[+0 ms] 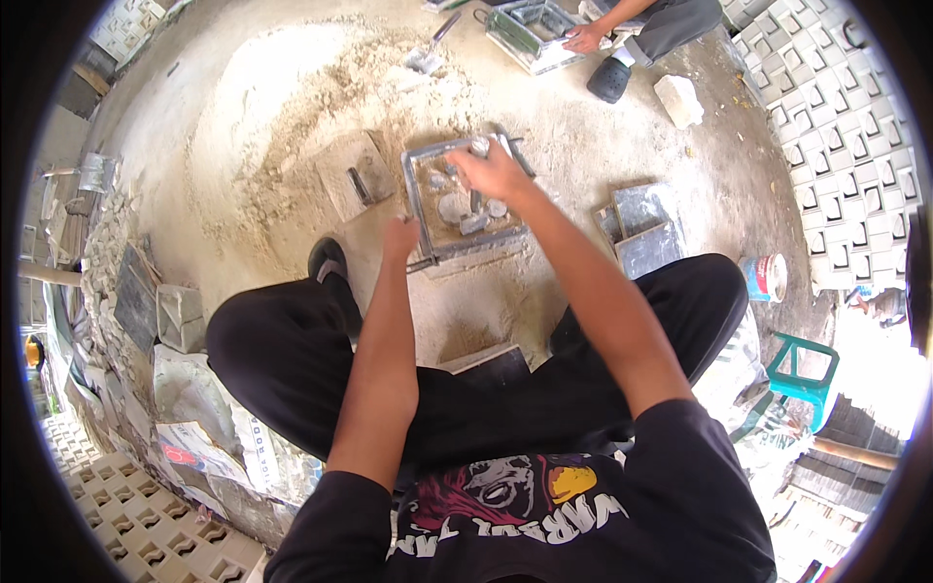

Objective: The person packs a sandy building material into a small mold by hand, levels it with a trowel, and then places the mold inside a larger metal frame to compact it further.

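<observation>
A dark metal mould frame [420, 199] lies on the sandy ground in front of me, with sandy material and several grey lumps [453, 206] inside. My right hand [494, 177] is closed round a hand tool [479, 146], whose pale rounded end sticks up above the fingers. A narrow dark part of the tool reaches down toward the lumps; its exact kind is unclear. Beside the frame's left side, my left hand [400, 236] is closed, and whatever is in it is hidden. A flat board [352, 175] with a dark handle [361, 185] rests left of the frame.
Beyond is a sand pile [292, 92] with a trowel [425, 58]. Another person's hand [585, 38] is at a second mould [530, 34]. Grey plates [649, 228] lie right, near a bucket [763, 278] and green stool [803, 367]. Patterned blocks [826, 146] line the right side.
</observation>
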Demonstrator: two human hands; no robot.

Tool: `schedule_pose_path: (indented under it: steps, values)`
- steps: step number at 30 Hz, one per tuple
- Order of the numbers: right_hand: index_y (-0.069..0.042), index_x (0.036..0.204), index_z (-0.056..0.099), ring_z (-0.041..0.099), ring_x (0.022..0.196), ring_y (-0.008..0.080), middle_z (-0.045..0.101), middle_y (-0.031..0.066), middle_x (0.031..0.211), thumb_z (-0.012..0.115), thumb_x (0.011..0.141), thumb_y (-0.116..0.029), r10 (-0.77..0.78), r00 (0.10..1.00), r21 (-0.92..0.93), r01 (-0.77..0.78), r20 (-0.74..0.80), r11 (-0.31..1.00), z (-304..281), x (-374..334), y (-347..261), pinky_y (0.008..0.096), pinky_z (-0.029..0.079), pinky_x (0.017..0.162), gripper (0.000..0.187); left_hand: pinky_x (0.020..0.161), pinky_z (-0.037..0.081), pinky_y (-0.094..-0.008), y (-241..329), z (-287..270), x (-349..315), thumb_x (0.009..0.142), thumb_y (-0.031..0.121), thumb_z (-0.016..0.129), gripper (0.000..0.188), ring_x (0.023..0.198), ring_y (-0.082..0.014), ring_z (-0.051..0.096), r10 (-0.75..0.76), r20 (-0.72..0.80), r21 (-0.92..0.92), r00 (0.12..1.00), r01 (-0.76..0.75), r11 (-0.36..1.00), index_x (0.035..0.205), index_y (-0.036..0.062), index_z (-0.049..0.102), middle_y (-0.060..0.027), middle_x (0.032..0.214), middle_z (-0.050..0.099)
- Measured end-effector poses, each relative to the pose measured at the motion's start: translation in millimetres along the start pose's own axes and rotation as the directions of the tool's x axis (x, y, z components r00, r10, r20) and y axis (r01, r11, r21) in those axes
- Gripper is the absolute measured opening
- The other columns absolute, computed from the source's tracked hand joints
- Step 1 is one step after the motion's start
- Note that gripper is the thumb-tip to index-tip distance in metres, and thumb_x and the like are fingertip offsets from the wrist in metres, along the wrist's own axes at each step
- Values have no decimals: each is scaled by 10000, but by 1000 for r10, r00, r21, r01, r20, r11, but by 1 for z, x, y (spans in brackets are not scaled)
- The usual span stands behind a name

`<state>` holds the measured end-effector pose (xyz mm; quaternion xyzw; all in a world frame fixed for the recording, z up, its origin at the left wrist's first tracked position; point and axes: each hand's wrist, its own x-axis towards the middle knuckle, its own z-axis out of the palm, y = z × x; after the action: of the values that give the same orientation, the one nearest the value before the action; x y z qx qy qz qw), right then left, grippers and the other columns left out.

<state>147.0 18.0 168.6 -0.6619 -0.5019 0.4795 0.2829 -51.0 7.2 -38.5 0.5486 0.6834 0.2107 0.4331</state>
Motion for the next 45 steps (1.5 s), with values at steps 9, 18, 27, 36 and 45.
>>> schedule_pose_path:
  steps: [9, 18, 27, 36, 45]
  values:
    - [14, 842, 662, 662, 703, 304, 652, 178, 685, 656, 777, -271, -281, 858, 38, 328, -429, 944, 32, -63, -18, 389, 497, 662, 292, 899, 447, -451, 8, 0, -3, 851, 438, 525, 575, 1043, -455, 558, -59, 132, 238, 989, 26, 971, 1032, -101, 611, -330, 1049, 591]
    - [19, 748, 620, 565, 582, 160, 611, 86, 631, 632, 783, -174, -370, 813, 156, 479, -450, 864, 4, -53, 18, 331, 447, 559, 196, 760, 511, -411, 103, -56, -13, 869, 491, 531, 574, 872, -339, 642, -16, 391, 513, 920, -203, 834, 1057, -45, 615, -250, 988, 639]
    - [28, 764, 627, 532, 634, 108, 610, 63, 655, 631, 786, -153, -280, 809, 298, 476, -517, 827, -9, -60, 19, 299, 443, 590, 183, 835, 465, -383, 182, -104, -34, 902, 381, 527, 382, 974, -309, 619, 286, 301, 227, 910, -360, 905, 1110, 74, 618, -178, 1032, 651]
    - [-5, 706, 572, 448, 645, 49, 530, -23, 678, 610, 856, -95, -258, 955, 379, 296, -149, 877, -34, -49, 35, 256, 396, 555, 179, 822, 463, -400, 168, -112, -24, 893, 332, 557, 366, 961, -332, 609, 300, 573, 303, 762, -538, 786, 1080, 21, 596, -198, 995, 640]
    - [3, 641, 475, 383, 625, 31, 422, -31, 613, 565, 881, -67, -274, 958, 264, 288, -87, 921, -44, -52, 24, 243, 332, 512, 266, 823, 464, -434, 220, -123, -28, 895, 318, 567, 365, 971, -370, 593, 319, 647, 368, 692, -650, 664, 1095, 13, 575, -210, 1025, 627]
